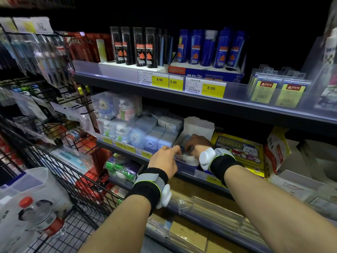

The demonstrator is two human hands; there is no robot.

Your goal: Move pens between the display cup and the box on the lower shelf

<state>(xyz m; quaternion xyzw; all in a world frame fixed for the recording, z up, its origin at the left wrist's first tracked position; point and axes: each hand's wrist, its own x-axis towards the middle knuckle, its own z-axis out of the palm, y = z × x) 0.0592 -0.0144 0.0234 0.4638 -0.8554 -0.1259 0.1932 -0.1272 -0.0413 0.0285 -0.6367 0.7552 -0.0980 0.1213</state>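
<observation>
Store shelving unit, dim light. Lower shelf (127, 149) runs left to right with yellow price tags along its front edge. Upper shelf (182, 88) carries black canisters (135, 47) and blue canisters (209, 48).

Shopping cart (60, 161) stands at left, beside the shelf's left end, with a white bag (27, 198) in it.

Yellow bear-print box (242, 148) sits on the lower shelf, right of the hands. Sharpener boxes (156, 139) sit left of them.

The box (187, 159), white, printed "Glue", sits at the lower shelf's front edge, between the sharpener boxes and the yellow box, with a white flap standing behind it.

Left hand (164, 159) pinches the box's front-left rim, fingers curled on the card, steadying it. Right hand (197, 144) reaches down into the box, fingers curled around a bluish item (186, 139) that is mostly hidden. Cannot tell if it is a pen.

No display cup identifiable.

Judgement: pens are light, stiff, smooth plastic, and roll and slip easily. Best taken mid-barrel as a small bunch. The thin card box will likely flex or slide, so bracing the rim makes sense.
</observation>
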